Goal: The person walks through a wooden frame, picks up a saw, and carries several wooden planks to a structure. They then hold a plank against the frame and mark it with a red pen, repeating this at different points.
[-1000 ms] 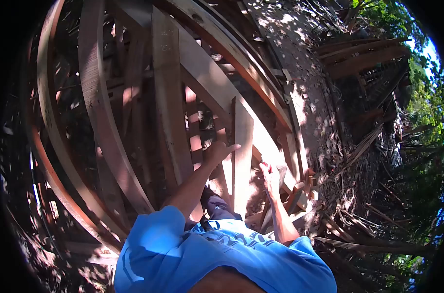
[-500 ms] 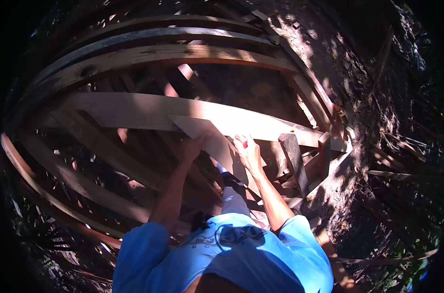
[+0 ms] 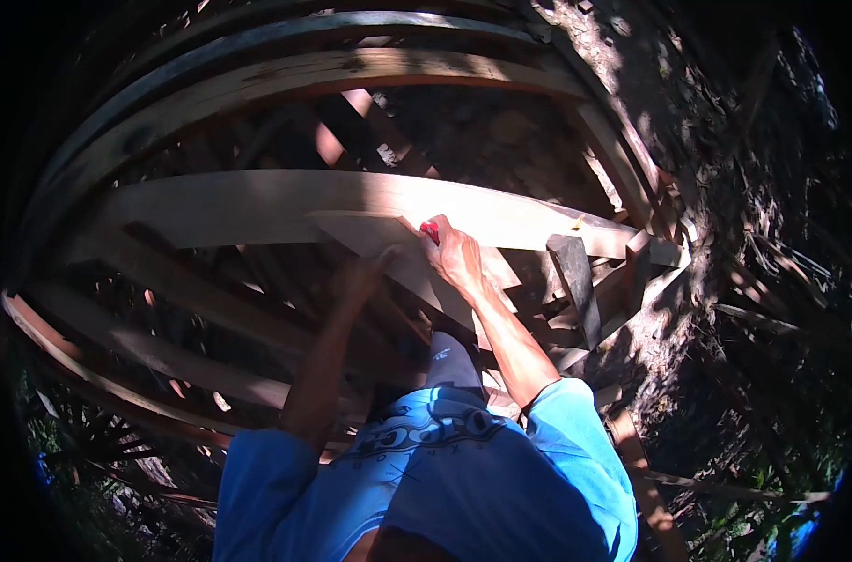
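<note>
A short wooden board (image 3: 409, 272) slants below a long pale plank (image 3: 286, 199), its upper end against or just under the plank. My left hand (image 3: 374, 270), in shade, grips the short board's left edge; its fingers are partly hidden. My right hand (image 3: 456, 258) is closed around a small red object (image 3: 430, 230) at the board's upper right corner. Most of that red object is covered by my fingers, so its kind cannot be made out.
Curved wooden planks (image 3: 286, 80) run across the far side. More beams (image 3: 164, 351) lie at the left. A dark upright wood block (image 3: 574, 286) stands right of my right arm. Sunlit ground with debris (image 3: 665, 361) and dry fronds (image 3: 772, 323) lie to the right.
My right hand has moved up and left with the red object, to the short board's upper corner. My left hand stays at the board's left edge. The view has shifted slightly.
</note>
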`<action>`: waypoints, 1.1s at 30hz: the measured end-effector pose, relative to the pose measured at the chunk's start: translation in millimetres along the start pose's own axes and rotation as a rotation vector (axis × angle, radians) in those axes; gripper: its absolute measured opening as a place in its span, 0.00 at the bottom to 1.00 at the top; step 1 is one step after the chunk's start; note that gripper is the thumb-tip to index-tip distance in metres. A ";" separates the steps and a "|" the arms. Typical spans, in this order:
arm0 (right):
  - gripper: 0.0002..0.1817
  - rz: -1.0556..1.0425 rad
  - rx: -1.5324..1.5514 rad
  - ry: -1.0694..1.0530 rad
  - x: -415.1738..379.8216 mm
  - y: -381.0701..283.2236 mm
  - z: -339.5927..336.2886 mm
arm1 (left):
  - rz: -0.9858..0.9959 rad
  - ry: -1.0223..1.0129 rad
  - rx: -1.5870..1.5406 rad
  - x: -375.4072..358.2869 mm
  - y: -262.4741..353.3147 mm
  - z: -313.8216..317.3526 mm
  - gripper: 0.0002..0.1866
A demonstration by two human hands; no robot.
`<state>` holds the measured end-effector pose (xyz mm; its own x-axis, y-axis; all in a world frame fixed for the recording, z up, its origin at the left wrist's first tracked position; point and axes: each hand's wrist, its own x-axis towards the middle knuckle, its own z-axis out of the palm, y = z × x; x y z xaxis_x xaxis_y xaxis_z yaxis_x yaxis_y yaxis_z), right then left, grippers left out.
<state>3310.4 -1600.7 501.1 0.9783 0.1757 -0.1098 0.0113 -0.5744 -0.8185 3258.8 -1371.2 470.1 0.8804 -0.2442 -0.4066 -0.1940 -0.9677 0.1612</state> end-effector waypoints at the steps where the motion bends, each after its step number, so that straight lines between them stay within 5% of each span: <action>1: 0.12 0.003 -0.007 -0.019 2.7 -1.2 -1.1 | -0.030 -0.051 0.001 0.4 7.5 -12.6 0.31; 2: 0.12 -0.079 0.031 0.035 0.9 2.0 -1.2 | -0.062 -0.107 -0.002 -1.4 14.6 -21.6 0.31; 6: 0.14 0.133 -0.136 -0.225 -21.4 16.8 -13.4 | -0.070 -0.017 -0.083 -2.6 17.0 -25.6 0.30; 8: 0.14 0.026 -0.084 -0.106 -16.4 17.3 -9.8 | 0.042 0.115 -0.106 1.9 5.8 2.9 0.29; 10: 0.15 -0.076 -0.060 -0.002 -2.9 6.2 -3.5 | 0.015 0.042 -0.072 -1.6 10.2 -7.7 0.27; 16: 0.16 0.031 -0.154 -0.213 -14.6 19.0 -14.7 | -0.062 0.102 -0.124 0.2 13.3 -14.9 0.20; 21: 0.16 0.089 -0.105 -0.041 -66.4 18.0 -32.9 | -0.086 0.043 -0.073 -4.4 25.9 -38.2 0.20; 23: 0.15 0.124 -0.101 -0.023 -83.1 -1.6 -29.8 | -0.021 0.081 -0.138 1.3 10.2 -3.6 0.28; 26: 0.15 0.070 -0.071 -0.040 -93.9 -26.4 -16.0 | -0.327 -0.025 -0.337 -10.5 18.3 -40.5 0.40; 29: 0.18 -0.062 -0.013 0.002 -99.0 -62.7 3.8 | -0.217 0.162 -0.394 -48.9 -16.3 -6.7 0.45; 30: 0.19 -0.034 -0.025 -0.015 -99.0 -76.4 9.6 | -0.413 0.098 -0.624 -83.6 -0.8 -69.9 0.39; 33: 0.18 -0.037 -0.035 -0.035 -99.7 -105.7 26.8 | -0.443 0.218 -0.864 -129.1 -21.6 -49.3 0.32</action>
<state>3206.1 -1536.1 583.5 0.9693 0.2246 -0.1000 0.0549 -0.5944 -0.8023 3170.7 -1315.7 563.4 0.8744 0.2285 -0.4281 0.4767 -0.5696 0.6696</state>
